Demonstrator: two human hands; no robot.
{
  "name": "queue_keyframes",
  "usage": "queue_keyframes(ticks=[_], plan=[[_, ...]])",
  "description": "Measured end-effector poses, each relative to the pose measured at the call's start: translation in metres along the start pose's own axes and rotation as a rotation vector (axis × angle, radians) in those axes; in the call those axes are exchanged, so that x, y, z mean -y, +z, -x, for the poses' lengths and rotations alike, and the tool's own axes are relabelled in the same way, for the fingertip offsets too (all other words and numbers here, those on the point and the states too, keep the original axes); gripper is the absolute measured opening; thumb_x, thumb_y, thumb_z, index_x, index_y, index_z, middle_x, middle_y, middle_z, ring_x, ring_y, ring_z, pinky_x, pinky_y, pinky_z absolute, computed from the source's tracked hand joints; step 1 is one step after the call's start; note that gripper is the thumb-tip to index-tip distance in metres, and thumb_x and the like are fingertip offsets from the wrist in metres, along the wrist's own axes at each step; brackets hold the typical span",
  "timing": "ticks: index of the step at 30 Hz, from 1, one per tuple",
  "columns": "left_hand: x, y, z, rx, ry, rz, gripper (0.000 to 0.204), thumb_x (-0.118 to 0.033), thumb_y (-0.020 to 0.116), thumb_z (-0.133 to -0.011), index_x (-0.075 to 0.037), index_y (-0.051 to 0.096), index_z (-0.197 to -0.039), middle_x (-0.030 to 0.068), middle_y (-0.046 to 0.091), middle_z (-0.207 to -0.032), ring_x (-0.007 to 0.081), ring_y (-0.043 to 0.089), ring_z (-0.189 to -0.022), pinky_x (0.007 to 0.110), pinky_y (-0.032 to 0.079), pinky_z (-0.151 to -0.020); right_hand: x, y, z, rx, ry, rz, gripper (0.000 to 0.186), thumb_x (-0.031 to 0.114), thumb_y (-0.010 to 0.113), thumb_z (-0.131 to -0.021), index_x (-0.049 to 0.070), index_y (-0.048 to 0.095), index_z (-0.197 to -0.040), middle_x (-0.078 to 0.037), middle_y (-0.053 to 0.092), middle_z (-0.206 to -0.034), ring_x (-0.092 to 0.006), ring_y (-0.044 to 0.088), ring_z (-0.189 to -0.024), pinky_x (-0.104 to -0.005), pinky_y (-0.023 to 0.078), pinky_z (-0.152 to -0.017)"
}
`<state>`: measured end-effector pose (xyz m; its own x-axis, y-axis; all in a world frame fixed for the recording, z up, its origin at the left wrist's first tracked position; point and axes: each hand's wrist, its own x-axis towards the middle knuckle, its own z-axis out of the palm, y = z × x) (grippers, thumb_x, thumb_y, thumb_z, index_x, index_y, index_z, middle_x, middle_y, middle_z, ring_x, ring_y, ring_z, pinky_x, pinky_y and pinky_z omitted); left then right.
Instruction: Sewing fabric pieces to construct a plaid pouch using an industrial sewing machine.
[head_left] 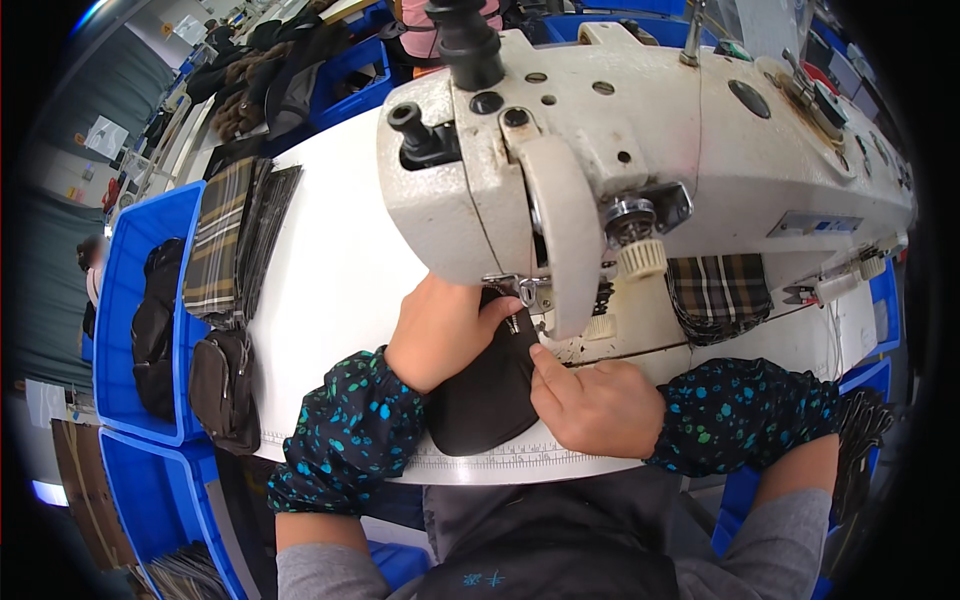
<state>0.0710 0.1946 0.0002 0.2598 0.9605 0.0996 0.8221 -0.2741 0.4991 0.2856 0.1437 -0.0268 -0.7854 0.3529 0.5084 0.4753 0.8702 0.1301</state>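
Well left of the fingers, a blue bin (pixel 118 300) holds dark items; nearer, a stack of plaid pieces (pixel 220 245) and a small brown pouch (pixel 222 390) lie at the desk's (pixel 320 260) left end. At centre, the left hand (pixel 435 335) rests its thumb on a dark fabric piece (pixel 480 400) beside a zipper (pixel 514 322); its other fingers are hidden, so whether they pinch cannot be told. The piece lies between the two hands, its far end beneath the head of a white sewing machine (pixel 640 130). The right hand (pixel 600 400) is loosely curled, its index fingertip at the piece's right edge; any pinch there is unclear. The step in hand appears to be lining up the zipper for stitching; the next move would call for flat, even feeding, fingertips clear of the needle area. Beyond the right fingers, more plaid cloth (pixel 720 295) sits stacked.
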Motion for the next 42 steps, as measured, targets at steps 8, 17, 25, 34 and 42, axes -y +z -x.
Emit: queue_keyframes(ticks=[8, 17, 25, 34, 42], plan=[[0.032, 0.002, -0.032, 0.012, 0.133, 0.029, 0.025, -0.017, 0.076, -0.079, -0.006, 0.072, -0.101, 0.0176, 0.071, -0.096, 0.0407, 0.066, -0.092, 0.045, 0.054, -0.078, -0.010, 0.017, -0.019, 0.002, -0.004, 0.120, 0.020, 0.011, 0.063, -0.072, -0.004, 0.066, -0.085, -0.029, 0.072, -0.101, -0.0091, 0.057, -0.046, -0.0246, 0.041, -0.040], [0.030, 0.005, -0.045, -0.278, 0.525, -0.044, 0.035, -0.011, 0.070, -0.083, -0.006, 0.068, -0.117, 0.0165, 0.066, -0.120, 0.0378, 0.059, -0.116, 0.045, 0.047, -0.100, -0.019, 0.012, -0.018, 0.039, 0.029, 0.103, 0.020, 0.009, 0.062, -0.073, -0.003, 0.068, -0.087, -0.028, 0.072, -0.103, -0.0096, 0.054, -0.041, -0.0254, 0.038, -0.038], [0.021, -0.005, -0.037, -0.172, 0.238, 0.226, 0.032, -0.011, 0.070, -0.083, -0.006, 0.068, -0.115, 0.0153, 0.067, -0.117, 0.0358, 0.060, -0.114, 0.046, 0.046, -0.097, -0.023, 0.019, -0.017, -0.024, 0.024, 0.123, 0.022, 0.008, 0.063, -0.073, -0.003, 0.070, -0.091, -0.023, 0.073, -0.101, -0.0103, 0.055, -0.045, -0.0268, 0.040, -0.040], [-0.021, -0.029, 0.033, -0.138, 0.313, -0.152, 0.036, -0.030, 0.077, -0.078, -0.010, 0.066, -0.106, 0.0060, 0.064, -0.109, 0.0292, 0.059, -0.102, 0.044, 0.040, -0.090, -0.039, 0.038, -0.007, -0.082, 0.190, -0.115, 0.015, 0.013, 0.065, -0.082, 0.009, 0.072, -0.094, -0.010, 0.066, -0.067, -0.0223, 0.059, -0.048, -0.0363, 0.043, -0.040], [-0.026, -0.011, 0.033, -0.354, 0.427, -0.518, 0.027, -0.014, 0.065, -0.077, -0.011, 0.065, -0.104, 0.0016, 0.065, -0.107, 0.0185, 0.061, -0.105, 0.043, 0.042, -0.093, -0.049, 0.029, -0.019, -0.203, 0.395, -0.391, 0.015, 0.019, 0.070, -0.086, 0.009, 0.068, -0.074, -0.008, 0.061, -0.059, -0.0292, 0.059, -0.050, -0.0410, 0.044, -0.044]])
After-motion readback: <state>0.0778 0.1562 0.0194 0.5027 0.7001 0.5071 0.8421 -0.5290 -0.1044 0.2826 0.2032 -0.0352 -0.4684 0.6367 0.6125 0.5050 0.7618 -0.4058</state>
